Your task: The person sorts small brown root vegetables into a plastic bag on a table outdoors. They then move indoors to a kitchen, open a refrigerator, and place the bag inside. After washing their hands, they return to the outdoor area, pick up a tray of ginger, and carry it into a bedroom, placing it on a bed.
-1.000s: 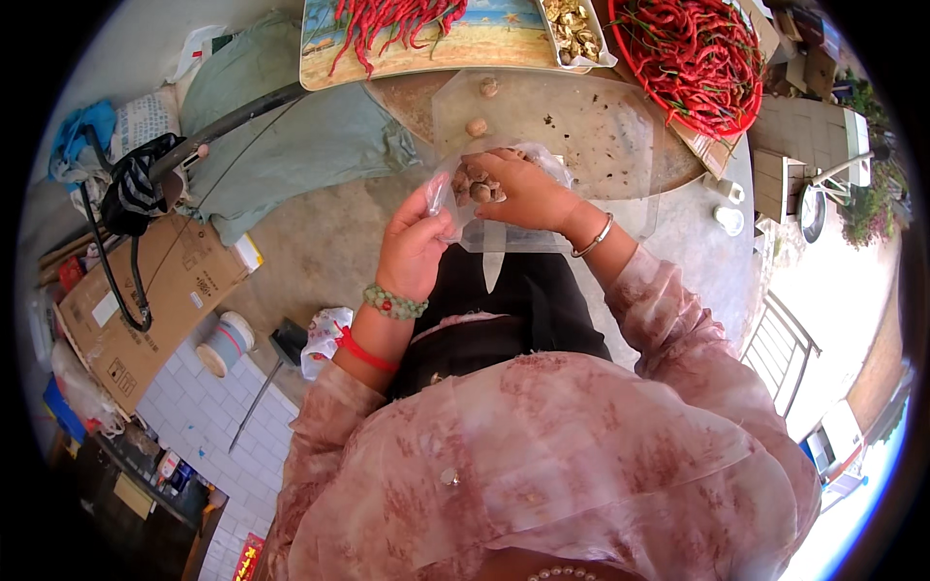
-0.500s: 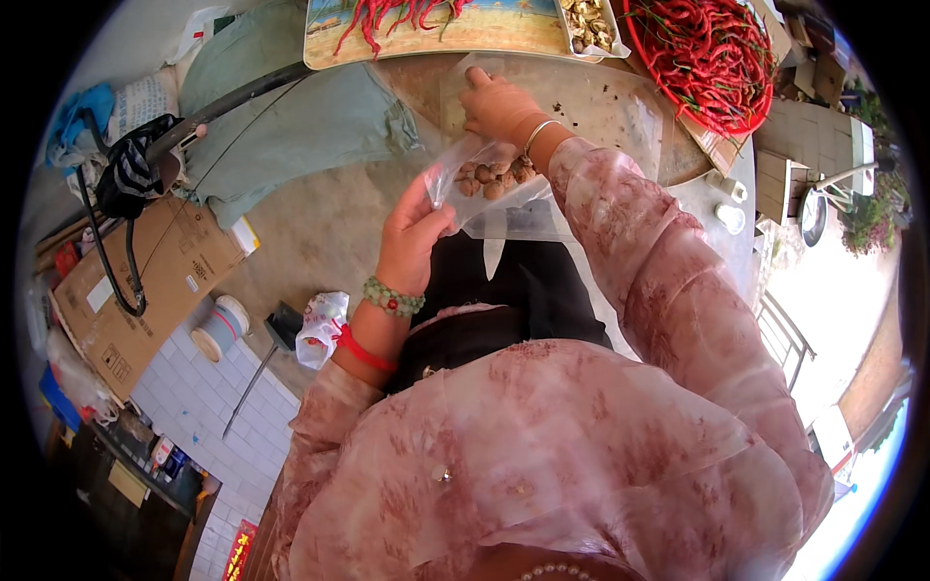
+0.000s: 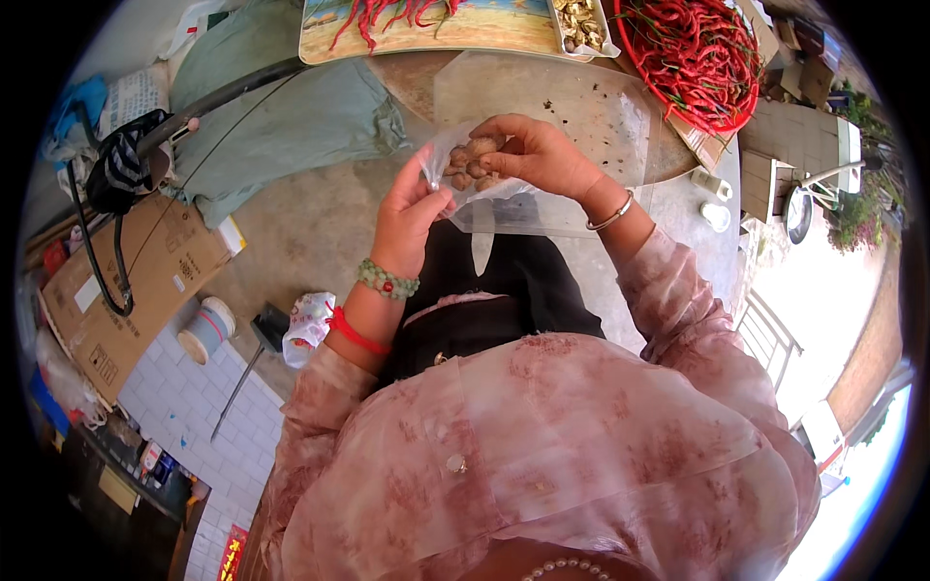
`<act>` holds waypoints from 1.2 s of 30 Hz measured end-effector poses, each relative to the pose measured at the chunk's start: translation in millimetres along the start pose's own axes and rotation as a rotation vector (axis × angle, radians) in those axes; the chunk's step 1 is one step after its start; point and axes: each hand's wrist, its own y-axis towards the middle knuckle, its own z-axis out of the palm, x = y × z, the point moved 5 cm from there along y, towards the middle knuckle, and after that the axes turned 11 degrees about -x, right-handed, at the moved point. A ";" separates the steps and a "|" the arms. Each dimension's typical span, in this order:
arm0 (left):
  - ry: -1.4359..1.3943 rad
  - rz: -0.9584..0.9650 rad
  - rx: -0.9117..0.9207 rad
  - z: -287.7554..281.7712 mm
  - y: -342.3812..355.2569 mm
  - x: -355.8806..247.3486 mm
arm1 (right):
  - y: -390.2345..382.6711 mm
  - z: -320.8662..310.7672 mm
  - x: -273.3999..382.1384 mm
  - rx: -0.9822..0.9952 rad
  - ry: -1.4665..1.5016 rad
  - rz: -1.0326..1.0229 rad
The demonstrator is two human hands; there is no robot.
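Note:
My left hand (image 3: pixel 409 208) is closed on the edge of a clear plastic bag (image 3: pixel 449 200), holding it up over my lap. Several small, round, wrinkled brown pieces (image 3: pixel 463 177) lie in the bag; whether they are nuts or dried mushrooms I cannot tell. At the bag's mouth is my right hand (image 3: pixel 547 163), its thumb and fingers curled around one of the brown pieces. The bag's lower part hangs down in front of my dark trousers.
Beyond the bag, a clear sheet covers the table (image 3: pixel 528 92), with dark crumbs on it. A patterned tray (image 3: pixel 484 34) with red chillies, a small box of pale brown pieces (image 3: pixel 581 24) and a red basket (image 3: pixel 668 102) heaped with chillies stand farther off. Greenish cloth (image 3: pixel 291 136) lies left.
My right hand has come back from over the table beyond the bag to the bag's mouth, its fingers now at the brown pieces. My left hand keeps its hold on the bag.

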 end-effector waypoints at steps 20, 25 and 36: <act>0.424 0.114 0.052 -0.4 -1.4 -23.1 | -65.9 -51.3 39.7 0.047 -1.540 -0.515; 0.527 0.653 -0.117 22.7 -45.6 -44.4 | -77.2 -58.7 91.7 -0.016 -1.212 -0.690; 0.350 0.698 -0.300 55.3 -96.9 -33.2 | -110.2 -22.0 159.8 -0.101 -0.139 -0.826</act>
